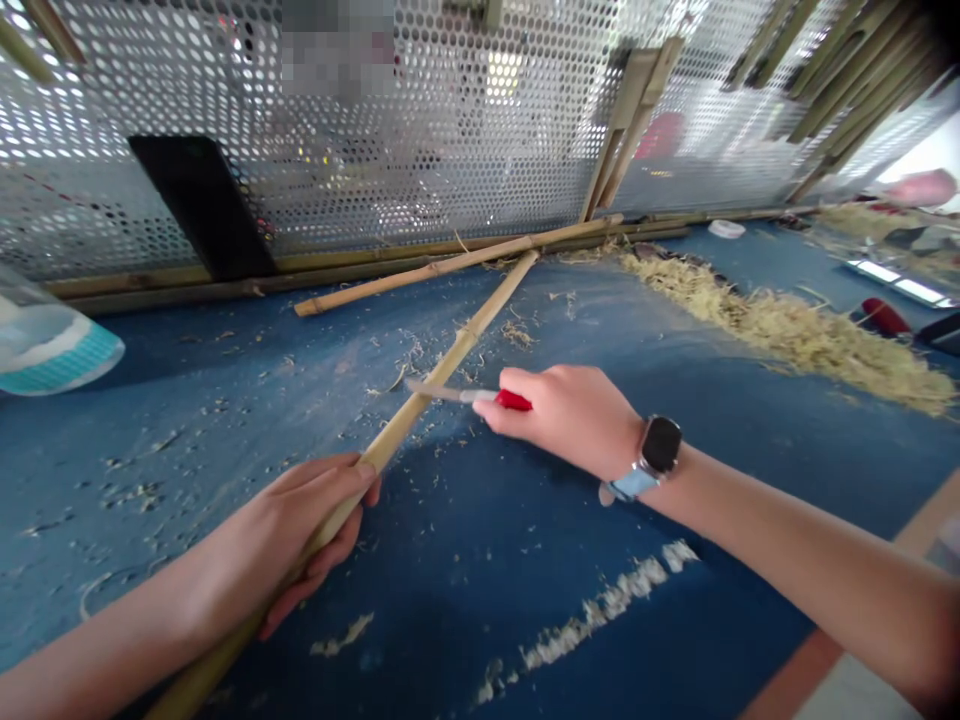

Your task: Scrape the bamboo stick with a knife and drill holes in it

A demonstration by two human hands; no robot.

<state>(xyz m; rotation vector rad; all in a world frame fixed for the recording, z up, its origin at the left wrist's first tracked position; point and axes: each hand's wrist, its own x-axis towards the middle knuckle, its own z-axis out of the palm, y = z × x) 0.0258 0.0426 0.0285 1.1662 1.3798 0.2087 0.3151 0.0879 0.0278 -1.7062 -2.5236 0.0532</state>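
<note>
A pale bamboo strip (466, 338) runs slantwise over the blue tabletop (570, 560), its far end close to another bamboo piece (420, 275). My left hand (319, 525) is wrapped round the near part of the strip. In my right hand (559, 415) is a small knife (450, 392) with a red handle, held in a closed grip. Its blade lies across the strip, beyond my left hand. Thin shavings (517, 333) are scattered about the strip. A watch (660, 445) sits on my right wrist.
A perforated metal screen (450, 130) stands along the back, with a black phone (199, 200) leaning on it. More bamboo pieces (634, 120) lean there too. A pile of shavings (795, 335) lies at right. At left stands a clear container (56, 345) with a teal band.
</note>
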